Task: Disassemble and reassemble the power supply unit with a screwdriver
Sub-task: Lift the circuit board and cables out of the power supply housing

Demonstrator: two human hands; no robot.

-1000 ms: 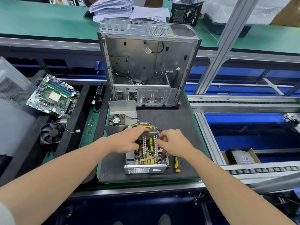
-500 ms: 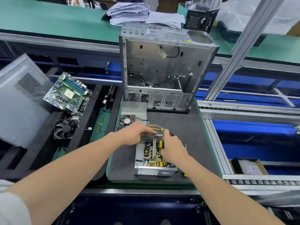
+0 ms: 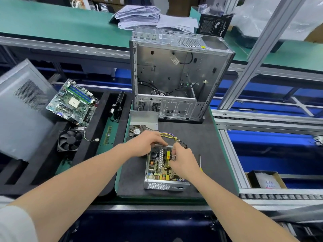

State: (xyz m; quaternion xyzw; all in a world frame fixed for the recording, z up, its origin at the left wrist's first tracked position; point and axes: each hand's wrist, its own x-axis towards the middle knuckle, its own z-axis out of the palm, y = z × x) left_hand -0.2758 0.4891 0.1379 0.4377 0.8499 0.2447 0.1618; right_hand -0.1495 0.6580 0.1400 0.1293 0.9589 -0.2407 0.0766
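Silver perforated power supply unit (image 3: 158, 185), yellow-purple wires (image 3: 168, 135), green motherboard (image 3: 72, 102), black fan (image 3: 69, 140)

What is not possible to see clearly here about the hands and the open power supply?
Head view, left hand: whether it grips anything at the far edge of the power supply; its own fingers cover it.
Right hand: what its fingertips touch inside; the hand covers them.
Screwdriver: handle mostly behind the right wrist.
Board: markings too small.

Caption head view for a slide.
Left hand and right hand work on the open power supply unit; screwdriver lies alongside.
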